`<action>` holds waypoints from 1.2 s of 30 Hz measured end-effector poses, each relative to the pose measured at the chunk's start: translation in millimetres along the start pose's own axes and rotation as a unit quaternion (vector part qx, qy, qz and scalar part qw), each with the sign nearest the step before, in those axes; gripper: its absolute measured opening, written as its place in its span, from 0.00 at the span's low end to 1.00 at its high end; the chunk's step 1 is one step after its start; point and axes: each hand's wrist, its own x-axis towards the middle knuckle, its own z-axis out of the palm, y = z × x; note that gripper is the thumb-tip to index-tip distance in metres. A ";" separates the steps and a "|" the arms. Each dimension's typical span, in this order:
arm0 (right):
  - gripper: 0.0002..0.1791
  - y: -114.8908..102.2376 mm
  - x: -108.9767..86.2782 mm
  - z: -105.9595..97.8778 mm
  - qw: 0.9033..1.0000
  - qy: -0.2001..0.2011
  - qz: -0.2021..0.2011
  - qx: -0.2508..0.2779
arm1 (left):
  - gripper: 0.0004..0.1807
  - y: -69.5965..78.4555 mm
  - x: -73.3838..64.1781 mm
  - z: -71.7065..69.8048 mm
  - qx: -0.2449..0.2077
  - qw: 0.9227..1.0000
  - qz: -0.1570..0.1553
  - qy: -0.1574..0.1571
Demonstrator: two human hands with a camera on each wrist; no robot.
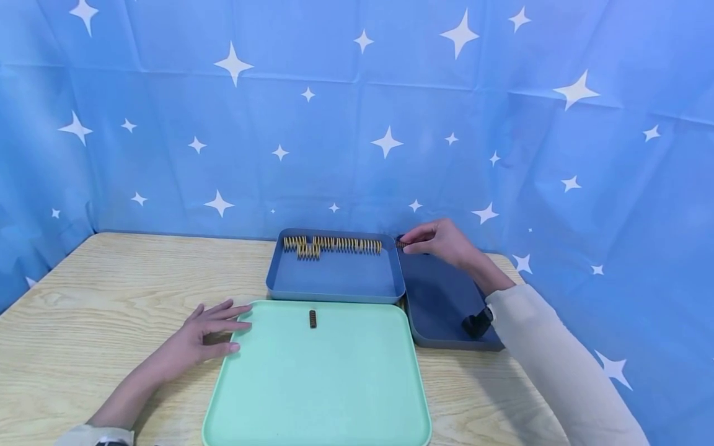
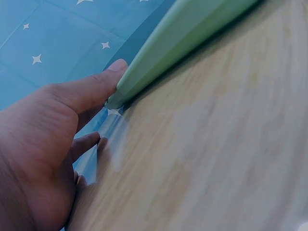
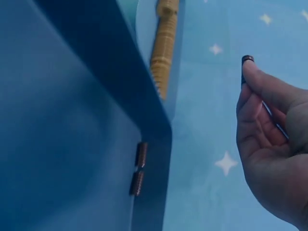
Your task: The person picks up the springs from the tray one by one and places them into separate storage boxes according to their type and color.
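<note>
My right hand (image 1: 440,243) is over the far left corner of the dark blue tray (image 1: 440,297). Between thumb and fingers it pinches a small dark brown spring (image 3: 247,58), which sticks out past the fingertips in the right wrist view. Two more brown springs (image 3: 141,155) lie end to end along that tray's wall. My left hand (image 1: 195,344) is spread at the left rim of the mint green tray (image 1: 312,384), thumb touching the rim in the left wrist view. One brown spring (image 1: 313,319) lies near the green tray's far edge.
Behind the green tray stands a blue tray (image 1: 334,279) with a row of yellow springs (image 1: 346,244) along its far side and a couple set in front. A star-patterned blue curtain (image 1: 334,124) hangs behind the wooden table (image 1: 139,279) and along its right side.
</note>
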 end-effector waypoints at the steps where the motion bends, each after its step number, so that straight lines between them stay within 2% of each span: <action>1: 0.13 3.6 1.6 -1.0 1.000 0.003 0.002 -0.002 | 0.20 -0.1 -0.2 0.1 -0.001 1.000 -0.001 0.001; 12: 0.12 37.2 15.3 -5.4 0.999 0.020 0.031 -0.022 | 0.20 0.2 -2.5 1.6 0.003 1.000 0.010 0.007; 20: 0.12 53.0 22.4 -5.4 0.998 0.026 0.051 -0.019 | 0.20 0.5 -3.1 1.4 0.001 1.000 0.005 0.006; 36: 0.11 86.8 29.4 -1.2 0.993 0.035 0.097 -0.063 | 0.20 -0.3 0.3 -0.6 0.001 1.000 -0.003 0.001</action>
